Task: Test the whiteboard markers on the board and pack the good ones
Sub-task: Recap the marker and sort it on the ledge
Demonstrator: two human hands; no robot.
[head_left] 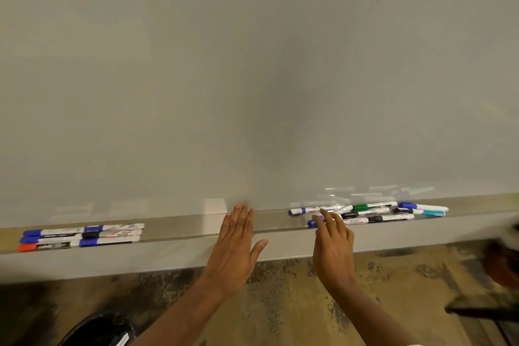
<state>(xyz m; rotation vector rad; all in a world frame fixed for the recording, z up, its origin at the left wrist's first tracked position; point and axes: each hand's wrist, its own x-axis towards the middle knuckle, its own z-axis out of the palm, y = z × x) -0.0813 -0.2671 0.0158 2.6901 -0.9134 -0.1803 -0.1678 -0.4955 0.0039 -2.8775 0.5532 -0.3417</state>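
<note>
Grip: left hand (235, 244) flat, right hand (334, 247) loosely spread, both holding nothing.
Markers: loose marker pile (370, 212) on tray (182, 229), at right fingertips.

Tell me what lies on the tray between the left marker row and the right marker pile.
Head view: bare tray, apart from the left hand over it; the right hand is at the pile.

Illumination: dim, even, diffuse. The whiteboard (196, 50) renders grey, with a soft vertical shadow band at its centre. Along its lower edge, pale reflections of the markers (370, 212) appear — no hard glare. Wide-angle distortion bows the tray (182, 229) beneath the whiteboard. Below its lower right corner, a dark object (502, 267) is motion-blurred; overall sharpness is soft.
</note>
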